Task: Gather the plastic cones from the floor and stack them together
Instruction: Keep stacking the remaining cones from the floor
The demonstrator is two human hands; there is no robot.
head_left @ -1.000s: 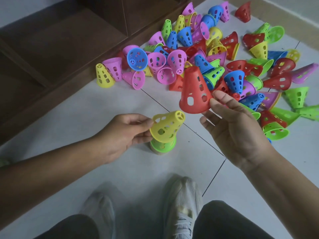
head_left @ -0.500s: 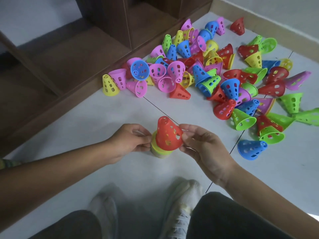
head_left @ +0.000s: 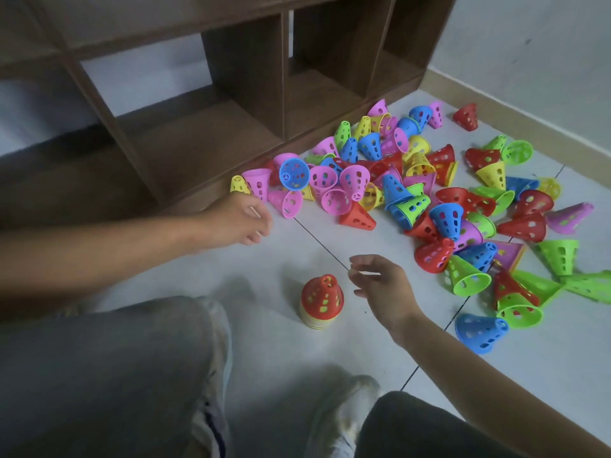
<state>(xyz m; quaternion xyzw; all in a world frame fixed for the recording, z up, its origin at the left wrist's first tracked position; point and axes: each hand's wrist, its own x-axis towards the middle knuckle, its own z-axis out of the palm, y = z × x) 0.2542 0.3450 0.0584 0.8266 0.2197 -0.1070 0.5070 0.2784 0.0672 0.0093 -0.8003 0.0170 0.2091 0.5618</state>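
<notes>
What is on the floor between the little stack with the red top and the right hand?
Nothing: the head view shows bare floor between the stack and the right hand.

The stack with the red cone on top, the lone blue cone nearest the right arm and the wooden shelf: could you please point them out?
stack (head_left: pixel 321 300): head view, red top cone's side.
blue cone (head_left: pixel 479 332): head view, its side wall.
wooden shelf (head_left: pixel 244 57): head view, upright divider.

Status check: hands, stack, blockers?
Left hand open, right hand open, both empty. Stack upright, red on top. Pile remains. Nothing blocking.
</notes>
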